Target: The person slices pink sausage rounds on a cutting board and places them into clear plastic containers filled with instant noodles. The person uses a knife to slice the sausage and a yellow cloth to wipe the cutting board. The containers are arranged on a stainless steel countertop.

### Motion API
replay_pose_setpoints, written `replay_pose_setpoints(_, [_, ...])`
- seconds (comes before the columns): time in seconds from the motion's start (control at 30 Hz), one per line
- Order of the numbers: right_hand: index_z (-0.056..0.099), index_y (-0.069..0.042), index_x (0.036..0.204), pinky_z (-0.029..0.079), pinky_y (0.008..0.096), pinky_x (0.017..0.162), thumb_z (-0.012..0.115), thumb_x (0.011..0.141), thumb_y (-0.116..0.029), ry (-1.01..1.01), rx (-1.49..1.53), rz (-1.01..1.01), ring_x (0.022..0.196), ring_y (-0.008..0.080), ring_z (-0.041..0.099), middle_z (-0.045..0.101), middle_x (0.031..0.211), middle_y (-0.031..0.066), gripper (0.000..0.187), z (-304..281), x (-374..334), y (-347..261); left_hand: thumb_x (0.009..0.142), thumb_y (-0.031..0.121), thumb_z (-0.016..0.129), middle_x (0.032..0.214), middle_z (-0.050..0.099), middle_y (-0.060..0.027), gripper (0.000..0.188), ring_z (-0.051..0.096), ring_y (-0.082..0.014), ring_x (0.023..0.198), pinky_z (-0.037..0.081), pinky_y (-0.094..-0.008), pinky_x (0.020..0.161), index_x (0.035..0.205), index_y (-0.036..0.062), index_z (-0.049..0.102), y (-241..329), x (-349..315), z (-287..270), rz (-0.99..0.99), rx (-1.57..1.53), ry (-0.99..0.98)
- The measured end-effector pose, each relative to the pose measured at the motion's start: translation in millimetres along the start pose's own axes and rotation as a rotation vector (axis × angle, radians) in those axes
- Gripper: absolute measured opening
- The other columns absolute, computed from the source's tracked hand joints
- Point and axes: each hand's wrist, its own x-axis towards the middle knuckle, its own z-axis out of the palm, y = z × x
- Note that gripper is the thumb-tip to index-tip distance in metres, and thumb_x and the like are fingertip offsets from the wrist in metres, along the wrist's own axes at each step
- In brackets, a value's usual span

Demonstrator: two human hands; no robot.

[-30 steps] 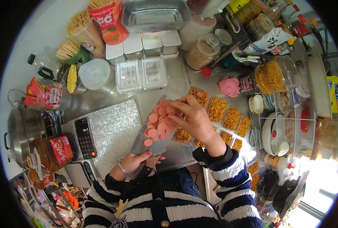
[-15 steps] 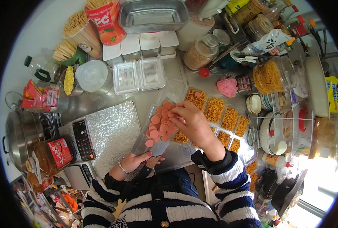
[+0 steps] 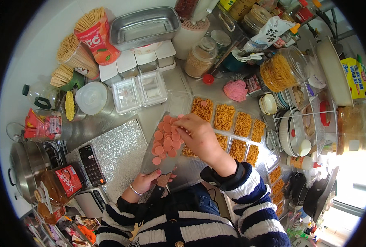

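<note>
My left hand (image 3: 146,181) grips a wide cleaver (image 3: 150,164) low on its blade, next to the handle. The blade lies flat like a tray. A heap of round pink sausage slices (image 3: 165,136) covers most of it. Over the heap's right edge, my right hand (image 3: 200,138) pinches at a slice; its fingertips partly hide what they hold. Just right of that hand are clear compartment trays of cooked noodles (image 3: 224,117). One sausage slice (image 3: 204,103) rests on the noodles in the far left compartment. My right hand and wrist cover part of the nearer row.
A silver foil-covered board (image 3: 123,144) with a black calculator (image 3: 91,164) lies left of the cleaver. Clear lidded boxes (image 3: 153,88) stand behind. A pink cloth (image 3: 235,90), a noodle jar (image 3: 278,73) and a dish rack (image 3: 310,119) line the right side.
The whole view has shifted slightly. My right hand's fingers stay at the slices on the cleaver, a little closer in over the heap. My left hand keeps its hold.
</note>
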Motion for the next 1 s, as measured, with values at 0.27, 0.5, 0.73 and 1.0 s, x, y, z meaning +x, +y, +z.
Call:
replay_pose_setpoints(0.27, [0.064,0.002,0.090,0.048,0.0216,0.063,0.064,0.081,-0.003,0.235,0.511,0.446,0.074,0.0099,0.060,0.067,0.087,0.0067,0.011,-28,1,38,0.090,0.023,0.052,0.125,0.048,-0.0236,0.055,0.057,-0.0356,0.103,0.049,-0.0428,0.084,0.134,-0.0015,0.029,1,3,-2,0.022,-0.046,0.019])
replay_pose_setpoints(0.5, [0.064,0.003,0.091,0.046,0.0227,0.057,0.063,0.080,-0.003,0.025,0.221,0.574,0.067,0.0108,0.060,0.068,0.080,0.0065,0.012,-16,-23,124,0.090,0.023,0.052,0.126,0.047,-0.0237,0.054,0.057,-0.0343,0.102,0.050,-0.0415,0.083,0.133,-0.0012,0.029,4,0,-7,0.048,-0.032,0.051])
replay_pose_setpoints(0.73, [0.066,0.001,0.080,0.046,0.0281,0.053,0.068,0.073,-0.008,0.086,-0.165,0.510,0.057,0.0161,0.060,0.064,0.065,0.0111,0.011,2,-26,140,0.092,0.016,0.048,0.126,0.047,-0.0235,0.050,0.055,-0.0359,0.105,0.048,-0.0432,0.086,0.134,-0.0009,0.029,5,-1,-11,0.030,-0.079,0.016])
replay_pose_setpoints(1.0, [0.065,-0.001,0.087,0.047,0.0292,0.057,0.066,0.073,-0.004,0.129,-0.212,0.358,0.060,0.0216,0.059,0.062,0.071,0.0122,0.015,-7,-20,94,0.091,0.023,0.050,0.128,0.046,-0.0211,0.051,0.056,-0.0340,0.106,0.047,-0.0420,0.086,0.133,-0.0001,0.033,4,-2,-9,-0.021,-0.032,0.011])
